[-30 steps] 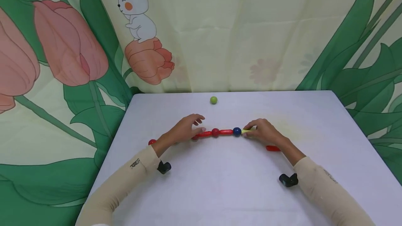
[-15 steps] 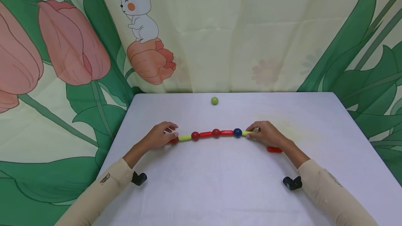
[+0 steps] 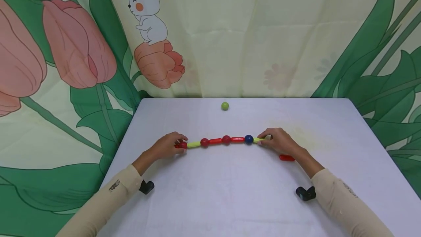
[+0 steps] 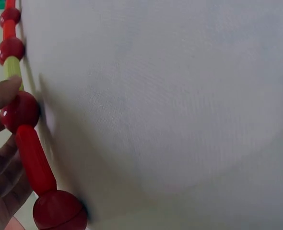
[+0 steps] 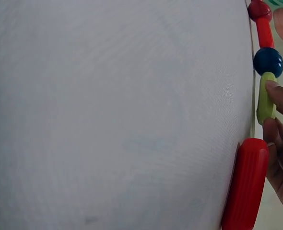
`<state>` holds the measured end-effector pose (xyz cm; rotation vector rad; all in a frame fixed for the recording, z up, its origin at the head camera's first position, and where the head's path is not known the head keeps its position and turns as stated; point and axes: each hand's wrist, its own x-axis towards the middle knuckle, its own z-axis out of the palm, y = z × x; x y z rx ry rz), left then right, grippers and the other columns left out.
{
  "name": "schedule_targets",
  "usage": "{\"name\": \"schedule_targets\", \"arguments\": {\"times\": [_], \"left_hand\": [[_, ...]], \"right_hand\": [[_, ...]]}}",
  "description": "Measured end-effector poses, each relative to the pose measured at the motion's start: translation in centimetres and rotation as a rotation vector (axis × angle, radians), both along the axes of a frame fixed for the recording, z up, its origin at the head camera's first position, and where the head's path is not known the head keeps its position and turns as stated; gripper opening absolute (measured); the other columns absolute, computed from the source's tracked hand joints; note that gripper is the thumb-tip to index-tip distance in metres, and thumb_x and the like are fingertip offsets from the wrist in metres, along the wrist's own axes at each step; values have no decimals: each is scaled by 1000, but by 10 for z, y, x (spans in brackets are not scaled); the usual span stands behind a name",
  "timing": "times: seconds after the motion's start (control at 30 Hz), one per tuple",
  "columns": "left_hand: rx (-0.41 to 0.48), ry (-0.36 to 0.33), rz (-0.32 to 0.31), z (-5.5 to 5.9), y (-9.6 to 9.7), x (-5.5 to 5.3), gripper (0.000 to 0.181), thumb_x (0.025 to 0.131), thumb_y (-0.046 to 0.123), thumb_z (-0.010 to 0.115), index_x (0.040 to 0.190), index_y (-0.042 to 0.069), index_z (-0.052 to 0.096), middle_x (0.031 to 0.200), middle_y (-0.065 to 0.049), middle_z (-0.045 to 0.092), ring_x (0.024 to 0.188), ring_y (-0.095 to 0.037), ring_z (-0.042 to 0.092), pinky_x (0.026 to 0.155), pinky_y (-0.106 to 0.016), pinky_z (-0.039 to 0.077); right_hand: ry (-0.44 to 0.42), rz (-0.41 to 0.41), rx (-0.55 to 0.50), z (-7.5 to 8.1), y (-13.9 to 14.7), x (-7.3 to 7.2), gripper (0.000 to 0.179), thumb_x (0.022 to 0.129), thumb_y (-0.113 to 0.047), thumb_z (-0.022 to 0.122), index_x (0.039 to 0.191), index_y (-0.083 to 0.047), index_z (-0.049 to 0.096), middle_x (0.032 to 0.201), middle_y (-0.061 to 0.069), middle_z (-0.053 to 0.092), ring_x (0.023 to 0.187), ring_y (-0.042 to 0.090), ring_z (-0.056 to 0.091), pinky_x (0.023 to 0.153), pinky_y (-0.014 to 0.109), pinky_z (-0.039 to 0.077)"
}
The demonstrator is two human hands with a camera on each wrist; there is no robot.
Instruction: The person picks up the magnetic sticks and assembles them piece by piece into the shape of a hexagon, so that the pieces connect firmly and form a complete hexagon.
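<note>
A chain of balls and rods runs across the white table. My left hand (image 3: 167, 146) pinches a red ball (image 4: 20, 112) between thumb and fingers near the chain's left end. Beyond that ball, a red rod (image 4: 35, 160) and an end red ball (image 4: 60, 211) show in the left wrist view; the hand mostly hides them in the head view. At the right end, my right hand (image 3: 277, 140) pinches a yellow-green rod (image 5: 265, 103) joined to a blue ball (image 3: 249, 139). Between them sit a yellow-green rod (image 3: 194, 144), red balls and red rods.
A loose red rod (image 3: 287, 157) lies beside the right wrist, partly covered by it in the head view. Near the table's far edge rests a green ball (image 3: 225, 106). Behind the table (image 3: 210, 200) hangs a curtain (image 3: 223, 36) printed with tulips and a rabbit.
My left hand has moved left from the middle of the chain and taken hold of the red ball near its left end. The right hand keeps its grip on the yellow-green rod.
</note>
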<state>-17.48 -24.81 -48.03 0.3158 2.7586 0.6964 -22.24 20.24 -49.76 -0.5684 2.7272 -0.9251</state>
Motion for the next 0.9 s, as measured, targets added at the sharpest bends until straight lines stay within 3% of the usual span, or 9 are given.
{"name": "schedule_targets", "arguments": {"times": [0.27,0.7,0.9], "left_hand": [[-82,46,-7,-5,7,-3,37,85,23,82,119,14,71,100,0,62,91,-16,57,77,-29,56],[-104,40,79,-5,12,-6,40,88,30,78,122,12,69,101,-4,62,90,-19,57,78,-32,54],[-145,44,3,-3,16,-8,44,86,33,79,125,16,67,109,-4,62,96,-19,57,81,-35,57]], "right_hand": [[1,1,7,-2,-1,0,27,89,-23,78,114,-14,77,111,7,73,93,19,58,71,28,51],[30,4,23,-1,-2,1,27,89,-24,77,114,-14,77,111,6,74,93,20,59,74,29,49],[30,-5,30,1,-3,2,26,89,-23,77,114,-14,77,111,6,74,94,20,59,74,30,49]]}}
